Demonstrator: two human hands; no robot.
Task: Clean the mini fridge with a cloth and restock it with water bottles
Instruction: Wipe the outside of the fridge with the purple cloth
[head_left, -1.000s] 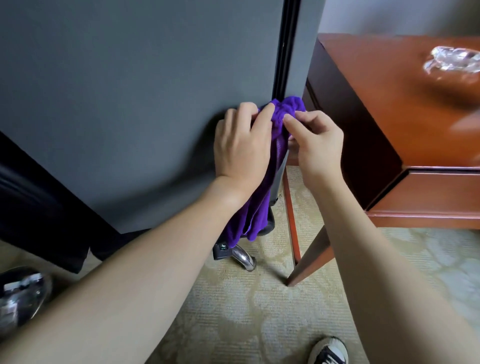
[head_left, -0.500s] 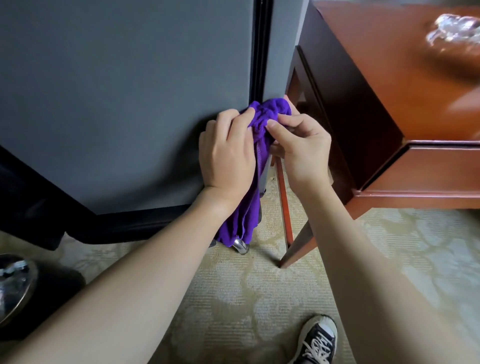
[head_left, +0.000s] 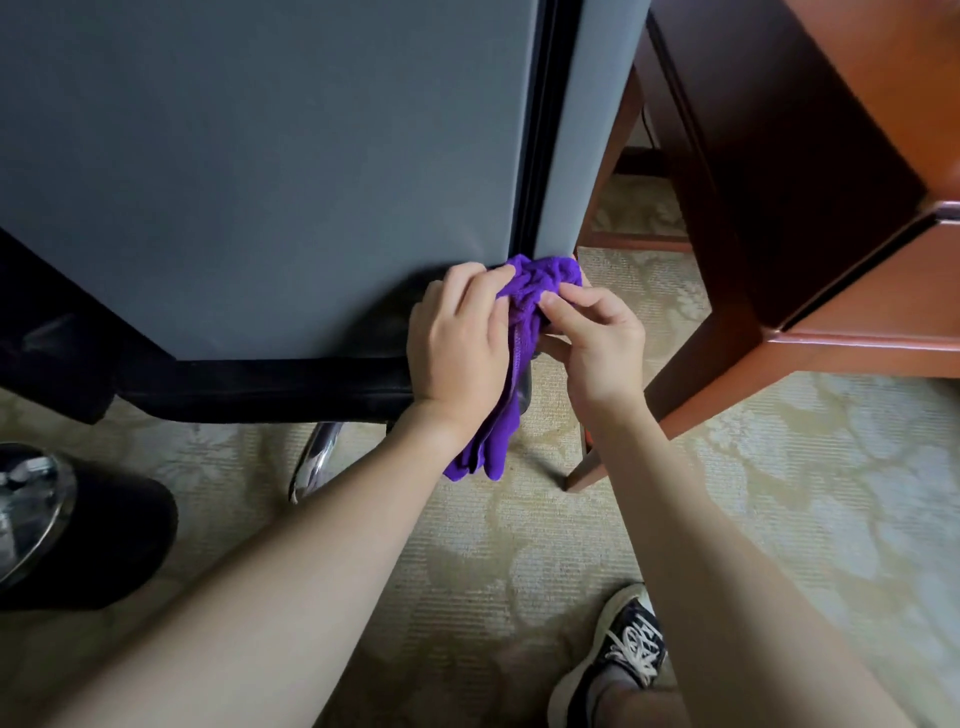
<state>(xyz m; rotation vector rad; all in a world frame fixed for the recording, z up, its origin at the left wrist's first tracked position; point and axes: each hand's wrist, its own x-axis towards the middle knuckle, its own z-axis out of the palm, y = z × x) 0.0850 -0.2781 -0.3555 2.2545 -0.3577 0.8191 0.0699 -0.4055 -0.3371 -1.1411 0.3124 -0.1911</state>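
The grey mini fridge (head_left: 260, 171) fills the upper left, its door shut, with a black seam running down its right edge. A purple cloth (head_left: 540, 280) is bunched against the fridge's bottom right corner and its loose end hangs toward the carpet. My left hand (head_left: 457, 348) presses and grips the cloth from the left. My right hand (head_left: 597, 338) pinches the cloth from the right. No water bottles are in view.
A reddish wooden table (head_left: 857, 291) stands close on the right, its leg (head_left: 623, 447) just beside my right wrist. A chrome fridge foot (head_left: 317, 457) sits below the black base. A black bin with a shiny rim (head_left: 36, 509) is at the left. My sneaker (head_left: 618, 649) rests on patterned carpet.
Both hands slid the cloth down along the fridge's right seam, from mid-height to the bottom corner. My view tilted downward, showing more carpet and my shoe.
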